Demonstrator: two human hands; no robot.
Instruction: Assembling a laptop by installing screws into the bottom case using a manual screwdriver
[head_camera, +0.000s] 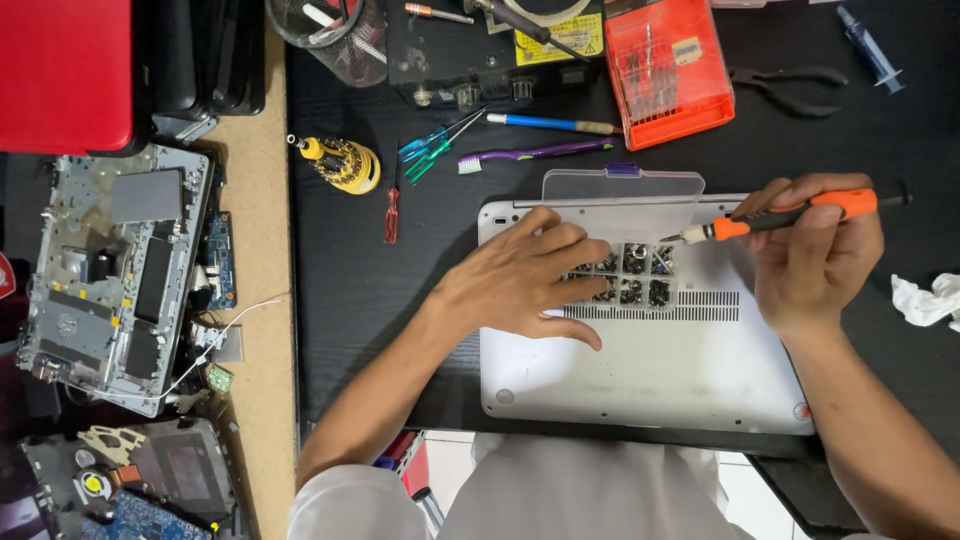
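Left hand (530, 285) open on screw box (632, 275); right hand (815, 255) grips screwdriver (790, 215) beside pliers (790, 88).

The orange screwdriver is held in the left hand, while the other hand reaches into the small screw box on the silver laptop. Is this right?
Not quite. The head view shows the orange screwdriver in the right hand; the left hand reaches into the screw box on the silver laptop.

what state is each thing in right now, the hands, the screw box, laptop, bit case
left hand: fingers reaching into the screw box
right hand: gripping the orange screwdriver, tip toward the box
screw box: lid open, compartments holding screws, resting on the laptop
silver laptop: closed, upside down, base cover on
orange bit case: shut
pliers: lying unused, handles apart
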